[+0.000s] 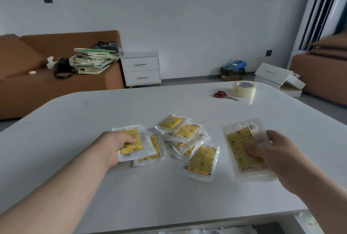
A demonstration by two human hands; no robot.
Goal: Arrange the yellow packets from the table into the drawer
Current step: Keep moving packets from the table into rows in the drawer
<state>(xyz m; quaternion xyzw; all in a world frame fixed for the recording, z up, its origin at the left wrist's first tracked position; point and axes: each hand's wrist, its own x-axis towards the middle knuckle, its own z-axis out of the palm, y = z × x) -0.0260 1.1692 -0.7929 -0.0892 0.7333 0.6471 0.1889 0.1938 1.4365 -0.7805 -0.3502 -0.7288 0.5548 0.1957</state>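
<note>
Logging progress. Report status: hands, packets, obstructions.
Left hand grips one yellow packet. Right hand holds second packet. Loose pile between them on table. Scissors, tape roll far side, clear.

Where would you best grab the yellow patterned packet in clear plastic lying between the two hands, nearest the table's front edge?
Pinch the flat yellow patterned packet by its clear plastic border at the near edge, coming from the front. It lies topmost at the edge of the pile of yellow packets, and that side meets bare white tabletop, so fingers could probably slip under.
</note>
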